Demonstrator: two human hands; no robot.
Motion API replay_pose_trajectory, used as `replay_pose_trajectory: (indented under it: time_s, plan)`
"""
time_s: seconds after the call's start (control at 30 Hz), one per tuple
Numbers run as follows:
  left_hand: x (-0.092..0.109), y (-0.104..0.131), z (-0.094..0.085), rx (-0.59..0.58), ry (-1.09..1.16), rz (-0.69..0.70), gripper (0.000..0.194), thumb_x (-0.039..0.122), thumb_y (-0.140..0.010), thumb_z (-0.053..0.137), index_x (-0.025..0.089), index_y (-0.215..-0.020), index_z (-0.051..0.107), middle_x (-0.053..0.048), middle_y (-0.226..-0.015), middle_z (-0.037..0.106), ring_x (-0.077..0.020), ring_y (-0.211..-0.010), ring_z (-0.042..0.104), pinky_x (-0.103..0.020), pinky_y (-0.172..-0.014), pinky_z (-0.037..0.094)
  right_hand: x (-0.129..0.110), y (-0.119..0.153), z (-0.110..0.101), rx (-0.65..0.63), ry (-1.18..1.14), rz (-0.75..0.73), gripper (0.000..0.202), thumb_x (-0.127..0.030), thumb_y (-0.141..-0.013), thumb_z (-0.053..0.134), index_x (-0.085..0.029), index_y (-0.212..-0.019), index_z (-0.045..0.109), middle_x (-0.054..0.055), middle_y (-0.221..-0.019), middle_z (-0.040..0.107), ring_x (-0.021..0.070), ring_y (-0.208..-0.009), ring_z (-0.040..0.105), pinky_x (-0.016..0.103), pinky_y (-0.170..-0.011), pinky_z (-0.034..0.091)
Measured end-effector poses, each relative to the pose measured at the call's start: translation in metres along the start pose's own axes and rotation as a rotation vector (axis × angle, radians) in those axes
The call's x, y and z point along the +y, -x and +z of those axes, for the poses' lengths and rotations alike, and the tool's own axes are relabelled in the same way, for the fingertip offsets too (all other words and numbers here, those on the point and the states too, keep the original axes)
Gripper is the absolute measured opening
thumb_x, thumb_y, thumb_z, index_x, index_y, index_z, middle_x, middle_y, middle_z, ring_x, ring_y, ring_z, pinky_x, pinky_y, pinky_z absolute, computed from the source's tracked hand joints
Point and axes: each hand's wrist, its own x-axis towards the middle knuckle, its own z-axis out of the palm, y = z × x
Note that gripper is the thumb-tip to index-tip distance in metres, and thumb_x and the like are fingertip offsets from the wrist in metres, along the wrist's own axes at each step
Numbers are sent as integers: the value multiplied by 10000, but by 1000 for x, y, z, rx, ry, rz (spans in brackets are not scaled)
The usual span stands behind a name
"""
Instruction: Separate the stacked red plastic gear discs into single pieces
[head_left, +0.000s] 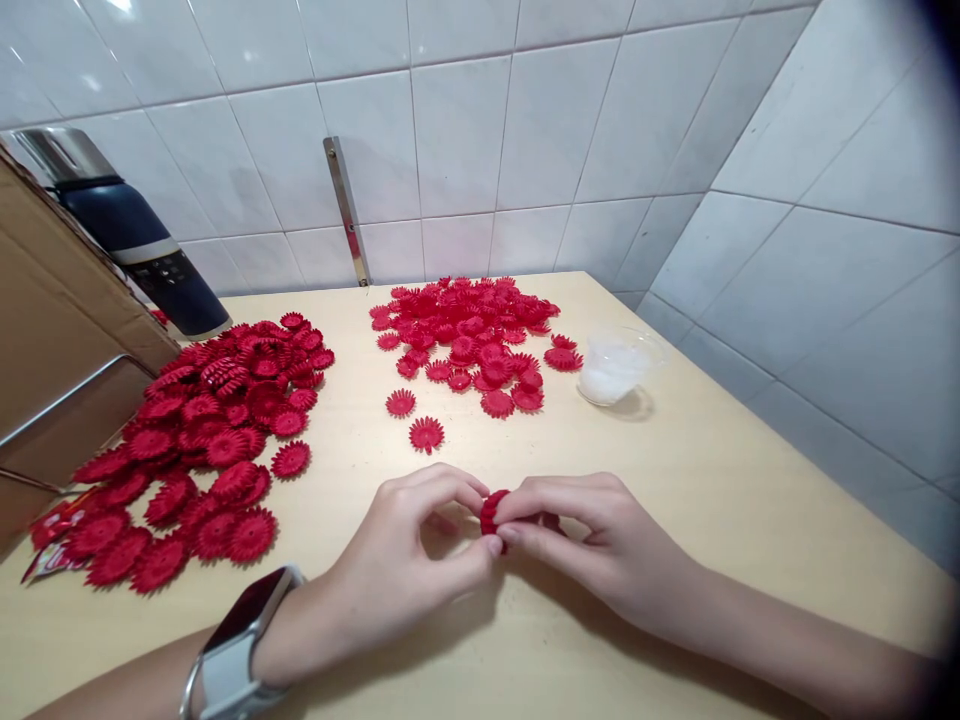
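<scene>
Between both my hands, just above the front middle of the table, is a small red petalled disc, seen nearly edge-on. My left hand pinches its left side between thumb and fingers. The thumb and forefinger of my right hand close on its right side. My fingers cover part of the disc. Beyond my hands, two loose red flower-shaped pieces lie flat in front of a heap of smaller red flower pieces. Nearer my left arm spreads a pile of larger red flower pieces.
A clear plastic cup with whitish contents stands at right on the pale table. At left are a cardboard box, a dark blue flask and a shiny red wrapper. Tiled walls bound the back and right, with a metal strip.
</scene>
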Motion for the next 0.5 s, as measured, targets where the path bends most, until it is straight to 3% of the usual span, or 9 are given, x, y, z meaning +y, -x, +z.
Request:
replay_pose_trajectory:
  time_s: [0.13,0.27,0.5]
  plan:
    - [-2,-1,-1,23,-77,43,157,69,-731,511,164,-812,606,-19,-868,631,-136,-793,589,-240,-718,486,0,0,1,39,145,-175,131,-127,-836,489,-166,-799,609,13,-651,621,94,-529,521,191,-508,411]
    - [-5,2,2,111,-297,185,174,83,-752,487,155,-836,622,-58,-936,625,-160,-853,581,-273,-765,477,4,2,2,72,328,-378,139,-91,-840,460,-127,-841,594,42,-639,598,115,-549,500,219,-517,410]
    - [-10,8,6,144,-546,326,187,110,-775,466,139,-883,616,-96,-937,629,-192,-864,579,-320,-747,491,7,4,3,25,612,-604,249,-56,-851,370,-102,-797,609,57,-573,570,152,-509,461,272,-475,374]
